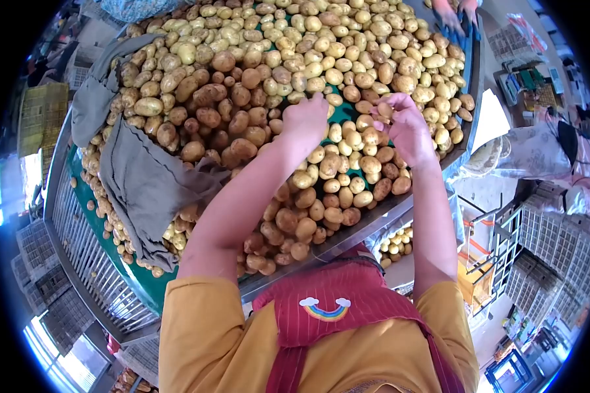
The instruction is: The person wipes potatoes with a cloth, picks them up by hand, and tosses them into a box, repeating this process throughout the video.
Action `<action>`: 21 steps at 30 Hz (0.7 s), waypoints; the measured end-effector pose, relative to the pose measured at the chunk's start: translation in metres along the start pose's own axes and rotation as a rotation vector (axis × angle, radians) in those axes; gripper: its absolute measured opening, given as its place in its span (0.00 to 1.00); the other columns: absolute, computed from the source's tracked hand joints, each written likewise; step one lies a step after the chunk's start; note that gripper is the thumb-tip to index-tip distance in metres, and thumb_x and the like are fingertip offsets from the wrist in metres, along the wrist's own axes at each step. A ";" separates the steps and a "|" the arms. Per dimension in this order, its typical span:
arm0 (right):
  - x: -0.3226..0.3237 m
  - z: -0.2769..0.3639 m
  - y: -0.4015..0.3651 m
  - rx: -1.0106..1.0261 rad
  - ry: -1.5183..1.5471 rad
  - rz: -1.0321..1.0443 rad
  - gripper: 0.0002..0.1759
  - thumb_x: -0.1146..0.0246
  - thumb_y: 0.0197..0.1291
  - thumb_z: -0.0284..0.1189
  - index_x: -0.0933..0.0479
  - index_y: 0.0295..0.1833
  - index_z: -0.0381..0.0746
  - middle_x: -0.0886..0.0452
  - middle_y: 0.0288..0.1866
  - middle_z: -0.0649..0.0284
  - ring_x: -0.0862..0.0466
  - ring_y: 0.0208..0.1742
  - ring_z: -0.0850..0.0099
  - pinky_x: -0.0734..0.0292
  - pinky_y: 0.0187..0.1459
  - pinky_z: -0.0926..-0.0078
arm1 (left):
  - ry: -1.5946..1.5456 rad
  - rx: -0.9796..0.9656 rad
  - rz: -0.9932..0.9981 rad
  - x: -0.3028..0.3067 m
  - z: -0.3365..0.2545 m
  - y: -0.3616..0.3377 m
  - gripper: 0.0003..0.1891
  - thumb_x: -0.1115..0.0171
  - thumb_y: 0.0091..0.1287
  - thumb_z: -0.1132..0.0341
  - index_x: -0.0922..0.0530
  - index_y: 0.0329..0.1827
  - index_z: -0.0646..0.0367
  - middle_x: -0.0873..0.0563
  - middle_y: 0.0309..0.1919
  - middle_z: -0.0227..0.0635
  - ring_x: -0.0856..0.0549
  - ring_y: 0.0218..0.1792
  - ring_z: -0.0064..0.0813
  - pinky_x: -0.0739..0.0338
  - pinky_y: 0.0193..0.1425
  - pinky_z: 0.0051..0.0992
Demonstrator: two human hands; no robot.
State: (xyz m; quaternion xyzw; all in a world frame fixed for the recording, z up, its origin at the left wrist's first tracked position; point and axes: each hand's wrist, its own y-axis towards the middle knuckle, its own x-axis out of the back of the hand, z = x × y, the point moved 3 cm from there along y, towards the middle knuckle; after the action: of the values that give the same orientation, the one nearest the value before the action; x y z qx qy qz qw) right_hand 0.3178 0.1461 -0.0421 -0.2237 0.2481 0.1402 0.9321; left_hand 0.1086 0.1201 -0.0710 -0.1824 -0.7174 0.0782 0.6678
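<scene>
A large heap of yellow-brown potatoes (337, 157) covers the sorting table, small round ones mixed with bigger, browner ones. Among them, at the middle of the heap, my left hand (306, 119) is closed, its fingers curled down; what they grip, if anything, is hidden. To its right my right hand (408, 131) holds a small potato (385, 111) between thumb and fingers, just above the pile. Between both hands the green table surface (341, 112) shows through.
Grey cloths (144, 187) lie over potatoes on the left. The table's metal edge (360, 229) runs in front of my body. At the far right corner another person's gloved hands (455, 23) touch the table. Stacked crates (550, 242) stand on the right.
</scene>
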 end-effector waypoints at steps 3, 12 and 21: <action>0.013 -0.011 -0.010 0.008 -0.461 -0.073 0.05 0.34 0.64 0.27 0.24 0.43 0.43 0.18 0.40 0.71 0.20 0.42 0.79 0.24 0.47 0.76 | -0.030 0.040 0.016 -0.009 -0.003 0.000 0.22 0.36 0.63 0.76 0.28 0.60 0.61 0.26 0.60 0.44 0.19 0.58 0.44 0.14 0.49 0.38; -0.046 -0.077 -0.030 0.661 -1.765 0.172 0.07 0.31 0.50 0.27 0.16 0.37 0.45 0.21 0.39 0.64 0.16 0.45 0.64 0.17 0.41 0.64 | -0.303 -0.001 -0.053 -0.025 0.014 -0.016 0.27 0.30 0.58 0.72 0.30 0.61 0.55 0.27 0.62 0.47 0.25 0.62 0.55 0.23 0.65 0.46; -0.038 -0.063 -0.066 0.385 -1.624 0.161 0.07 0.31 0.54 0.27 0.19 0.39 0.45 0.21 0.39 0.62 0.15 0.41 0.59 0.17 0.40 0.58 | -0.374 -0.084 -0.027 -0.025 0.012 -0.019 0.34 0.26 0.54 0.73 0.29 0.66 0.49 0.26 0.62 0.45 0.25 0.64 0.54 0.25 0.68 0.45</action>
State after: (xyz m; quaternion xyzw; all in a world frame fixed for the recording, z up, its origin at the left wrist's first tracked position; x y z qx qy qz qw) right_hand 0.2857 0.0529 -0.0483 0.1282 -0.4655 0.2792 0.8300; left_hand 0.0943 0.0950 -0.0882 -0.1826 -0.8340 0.0717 0.5158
